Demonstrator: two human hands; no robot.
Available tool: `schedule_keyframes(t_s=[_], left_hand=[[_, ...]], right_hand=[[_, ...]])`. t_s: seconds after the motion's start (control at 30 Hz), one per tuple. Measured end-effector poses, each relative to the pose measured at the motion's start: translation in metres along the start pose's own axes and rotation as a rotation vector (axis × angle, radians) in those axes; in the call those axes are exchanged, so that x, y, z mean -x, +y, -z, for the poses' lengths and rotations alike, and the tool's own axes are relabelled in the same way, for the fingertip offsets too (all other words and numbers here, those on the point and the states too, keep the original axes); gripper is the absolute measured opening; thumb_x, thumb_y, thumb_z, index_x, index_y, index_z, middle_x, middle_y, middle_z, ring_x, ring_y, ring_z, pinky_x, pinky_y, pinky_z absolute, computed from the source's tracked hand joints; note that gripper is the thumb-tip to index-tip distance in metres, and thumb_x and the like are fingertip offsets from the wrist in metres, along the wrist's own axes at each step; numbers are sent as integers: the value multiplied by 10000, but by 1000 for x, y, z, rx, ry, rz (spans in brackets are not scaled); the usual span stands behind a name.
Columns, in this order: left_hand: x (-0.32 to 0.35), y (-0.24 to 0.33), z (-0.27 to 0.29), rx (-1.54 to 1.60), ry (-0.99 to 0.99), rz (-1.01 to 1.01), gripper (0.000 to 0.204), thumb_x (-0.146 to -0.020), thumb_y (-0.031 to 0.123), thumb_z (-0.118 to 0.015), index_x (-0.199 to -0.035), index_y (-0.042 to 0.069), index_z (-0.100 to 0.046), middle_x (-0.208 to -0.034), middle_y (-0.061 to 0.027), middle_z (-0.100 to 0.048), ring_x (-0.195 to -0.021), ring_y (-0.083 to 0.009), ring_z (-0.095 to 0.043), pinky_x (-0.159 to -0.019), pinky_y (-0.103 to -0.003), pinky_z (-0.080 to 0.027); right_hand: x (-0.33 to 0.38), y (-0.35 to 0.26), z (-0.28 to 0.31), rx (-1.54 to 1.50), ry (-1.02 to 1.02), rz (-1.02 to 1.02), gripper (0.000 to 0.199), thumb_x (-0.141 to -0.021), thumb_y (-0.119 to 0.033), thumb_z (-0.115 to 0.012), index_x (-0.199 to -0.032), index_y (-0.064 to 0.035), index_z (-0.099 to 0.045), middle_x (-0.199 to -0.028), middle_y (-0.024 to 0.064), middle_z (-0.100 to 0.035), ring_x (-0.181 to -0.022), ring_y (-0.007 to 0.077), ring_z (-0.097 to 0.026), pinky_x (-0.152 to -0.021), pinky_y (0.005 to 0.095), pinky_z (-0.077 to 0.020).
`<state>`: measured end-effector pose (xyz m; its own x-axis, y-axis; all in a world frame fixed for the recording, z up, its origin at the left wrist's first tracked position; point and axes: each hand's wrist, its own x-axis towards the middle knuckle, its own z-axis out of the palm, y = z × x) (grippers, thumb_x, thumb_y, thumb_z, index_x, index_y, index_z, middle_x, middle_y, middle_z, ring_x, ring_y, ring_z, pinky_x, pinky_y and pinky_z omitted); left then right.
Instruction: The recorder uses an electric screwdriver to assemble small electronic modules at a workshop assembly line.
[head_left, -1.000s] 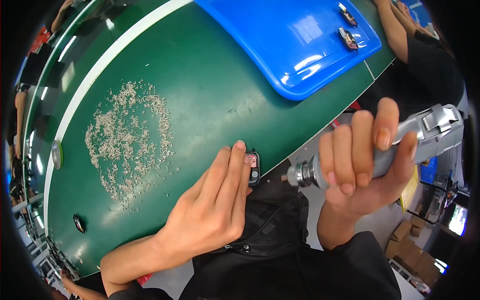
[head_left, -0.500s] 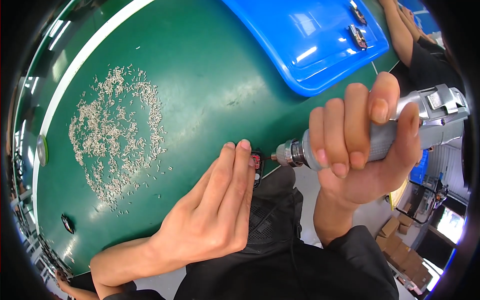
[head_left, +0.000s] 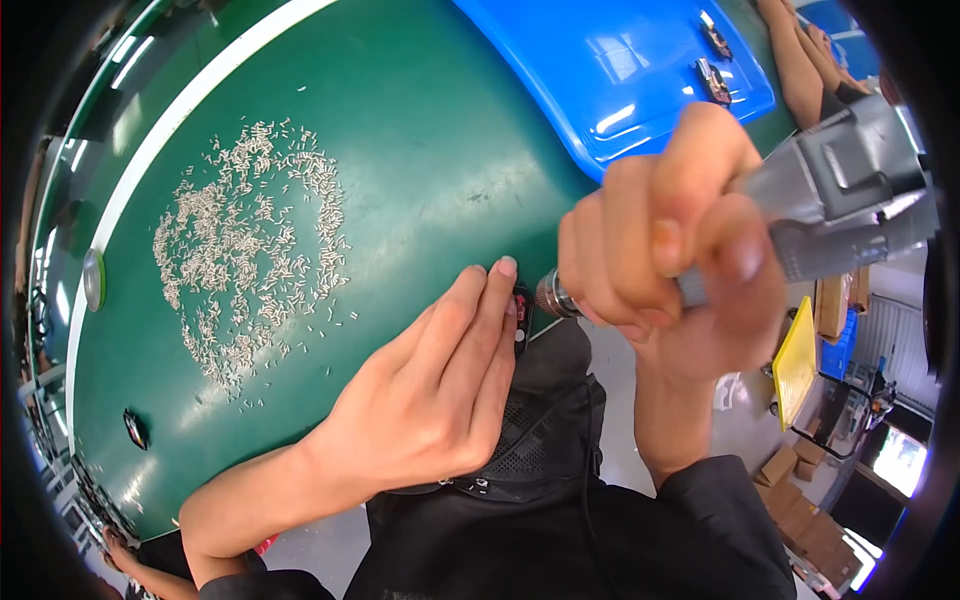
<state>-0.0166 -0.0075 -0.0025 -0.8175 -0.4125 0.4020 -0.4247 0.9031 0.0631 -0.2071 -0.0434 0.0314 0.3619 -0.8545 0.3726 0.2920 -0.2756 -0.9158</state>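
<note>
My right hand (head_left: pixel 660 235) is wrapped round a grey electric screwdriver (head_left: pixel 835 180), partly smeared by motion. The driver's ribbed metal nose (head_left: pixel 552 295) points left at a small black casing with red parts inside (head_left: pixel 522 312), near the table's edge. My left hand (head_left: pixel 425 375) lies over that casing with its fingers pressed together, steadying it and hiding its left side. Whether the bit touches the casing I cannot make out. Left of my hands, many tiny silver screws (head_left: pixel 235 235) are spread over the green table (head_left: pixel 430 170).
A blue tray (head_left: pixel 590 90) at the far right holds two small dark casings (head_left: pixel 714 82). Another dark casing (head_left: pixel 135 428) lies at the left, below a round green-rimmed thing (head_left: pixel 94 280). Another person's arms (head_left: pixel 795 60) show at the upper right. Cardboard boxes (head_left: pixel 805 520) stand on the floor.
My right hand and the screwdriver have moved left and closer to the casing, and the driver's rear end has tilted up. My left hand keeps its hold; the whole view has shifted slightly.
</note>
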Motion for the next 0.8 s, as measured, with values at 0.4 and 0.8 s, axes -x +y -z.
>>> schedule_keyframes(t_s=[0.4, 0.8], left_hand=[[20, -4, 19, 140, -2, 5, 392, -674, 83, -574, -1005, -126, -569, -1042, -232, -586, -1013, -308, -567, -867, -333, -495], [163, -14, 120, -557, -37, 992, 433, -772, -31, -620, -1191, -22, -511, -1175, -185, -551, -1075, -359, -526, -903, -427, -444]], right_hand=[[-2, 13, -8, -594, -217, 144, 245, -915, -261, -589, -843, -78, -442, -490, -31, -391, -369, 74, -369, -380, 224, -343], [33, 28, -17, -783, 329, 70, 210, -966, -257, -421, -874, -71, -458, -483, -22, -317, -368, 87, -294, -396, 250, -325]])
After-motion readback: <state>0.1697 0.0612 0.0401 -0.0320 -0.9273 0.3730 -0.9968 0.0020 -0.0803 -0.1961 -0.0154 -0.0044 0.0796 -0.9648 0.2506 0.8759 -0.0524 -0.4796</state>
